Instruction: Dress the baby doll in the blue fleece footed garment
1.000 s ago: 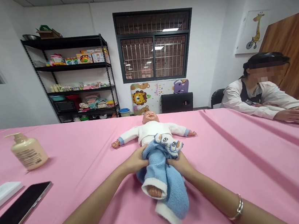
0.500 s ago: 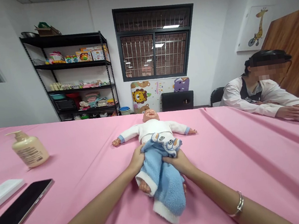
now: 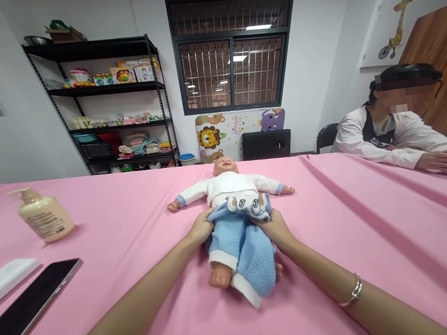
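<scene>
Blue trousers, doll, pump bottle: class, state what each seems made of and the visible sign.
Blue trousers: fleece-like fabric, fuzzy matte pile, white cuffs.
Doll: probably moulded plastic or vinyl; smooth, slightly glossy head and foot.
Pump bottle: likely plastic; smooth cream surface, faint sheen.

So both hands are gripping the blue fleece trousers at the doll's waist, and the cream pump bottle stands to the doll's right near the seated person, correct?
Not quite. The head view shows the cream pump bottle on the pink tablecloth at the far left, away from the seated person. The left hand and right hand do grip the blue fleece trousers.
</scene>
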`<state>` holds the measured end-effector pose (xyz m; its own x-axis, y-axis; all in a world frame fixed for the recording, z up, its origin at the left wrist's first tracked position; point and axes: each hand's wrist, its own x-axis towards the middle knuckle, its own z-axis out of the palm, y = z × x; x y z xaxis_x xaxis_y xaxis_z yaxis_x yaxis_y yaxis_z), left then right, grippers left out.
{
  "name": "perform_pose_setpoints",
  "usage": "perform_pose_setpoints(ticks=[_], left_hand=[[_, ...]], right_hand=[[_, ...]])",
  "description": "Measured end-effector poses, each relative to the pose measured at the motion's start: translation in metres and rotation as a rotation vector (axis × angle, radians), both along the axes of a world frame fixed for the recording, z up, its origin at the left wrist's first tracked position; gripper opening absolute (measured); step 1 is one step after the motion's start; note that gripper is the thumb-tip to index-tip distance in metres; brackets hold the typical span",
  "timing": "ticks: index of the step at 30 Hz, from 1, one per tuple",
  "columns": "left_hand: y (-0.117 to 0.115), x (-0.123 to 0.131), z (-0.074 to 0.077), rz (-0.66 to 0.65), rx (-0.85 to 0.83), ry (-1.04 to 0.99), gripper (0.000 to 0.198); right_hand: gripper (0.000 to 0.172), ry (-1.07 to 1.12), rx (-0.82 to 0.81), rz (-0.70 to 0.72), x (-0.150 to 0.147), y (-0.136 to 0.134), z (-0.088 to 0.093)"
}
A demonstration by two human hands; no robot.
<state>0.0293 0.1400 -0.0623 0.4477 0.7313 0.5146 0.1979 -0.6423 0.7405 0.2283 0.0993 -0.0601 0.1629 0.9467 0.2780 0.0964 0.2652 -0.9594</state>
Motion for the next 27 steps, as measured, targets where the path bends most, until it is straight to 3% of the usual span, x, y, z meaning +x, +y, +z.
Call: perform_pose_setpoints(ticks=[4,7,9,11,13,15,18,20,22,24,27], left_hand=[[-0.001,-0.011,0.001,0.13,-0.069,-0.039,0.038],[-0.001,-0.022,0.002,0.387,-0.033,0.143,0.031],[0.002,-0.029,0.002,0.573,-0.056,0.285,0.019],[0.007,-0.032,0.005,0.679,-0.098,0.354,0.011],[0.008,-0.029,0.013,0.663,-0.141,0.279,0.014],[0.002,-0.02,0.028,0.566,-0.146,0.083,0.027],[-0.025,-0.002,0.055,0.382,0.069,-0.096,0.04],[-0.047,0.009,0.069,0.221,0.447,0.092,0.065],[-0.062,0.015,0.072,0.107,0.781,0.363,0.071],[-0.067,0.019,0.066,0.125,0.954,0.53,0.06],[-0.059,0.018,0.052,0.261,0.995,0.601,0.025]], right_hand=[[0.031,-0.015,0.05,-0.061,0.002,-0.004,0.0],[0.026,-0.067,0.081,-0.08,0.003,-0.007,0.004],[0.027,-0.066,0.095,-0.015,0.002,-0.011,0.011],[0.035,-0.011,0.109,0.111,-0.001,-0.016,0.02],[0.042,0.046,0.136,0.222,-0.005,-0.022,0.027],[0.044,0.065,0.179,0.24,-0.01,-0.028,0.032],[0.048,0.025,0.286,0.233,-0.016,-0.039,0.031],[0.049,-0.086,0.338,0.269,-0.018,-0.045,0.027],[0.047,-0.246,0.399,0.295,-0.016,-0.048,0.023],[0.044,-0.344,0.462,0.195,-0.014,-0.046,0.018],[0.035,-0.326,0.368,-0.167,-0.008,-0.032,0.008]])
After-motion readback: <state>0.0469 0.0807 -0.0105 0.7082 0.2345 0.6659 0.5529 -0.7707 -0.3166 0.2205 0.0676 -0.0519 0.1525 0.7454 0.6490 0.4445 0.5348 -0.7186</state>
